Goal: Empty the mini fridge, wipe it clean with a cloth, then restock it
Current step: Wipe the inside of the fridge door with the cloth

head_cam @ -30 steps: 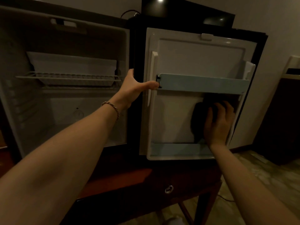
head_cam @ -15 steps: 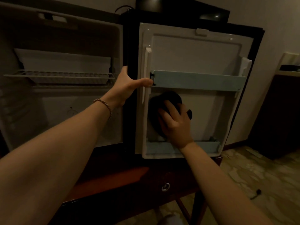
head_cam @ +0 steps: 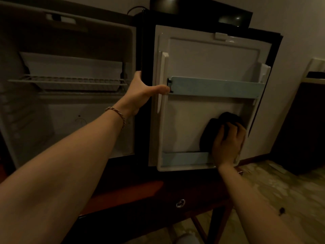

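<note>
The mini fridge (head_cam: pixel 70 129) stands open, and its cavity holds only a wire shelf (head_cam: pixel 66 81) and a white tray. Its door (head_cam: pixel 211 59) is swung out to the right, inner side facing me, with a pale blue upper rail (head_cam: pixel 216 87) and lower rail (head_cam: pixel 184 158). My left hand (head_cam: pixel 140 95) grips the door's hinge-side edge, thumb lying on the inner face. My right hand (head_cam: pixel 226 145) holds a dark cloth (head_cam: pixel 209 136) against the lower right of the door panel, just above the lower rail.
The fridge sits on a reddish wooden table (head_cam: pixel 123 196) whose drawer has a ring pull (head_cam: pixel 180 203). A dark cabinet (head_cam: pixel 302 120) stands to the right. A small dark object (head_cam: pixel 282 210) lies on the patterned floor.
My right hand has swept the cloth across the door panel, first from right to left, then back to the lower right corner. My left hand keeps its hold on the door edge.
</note>
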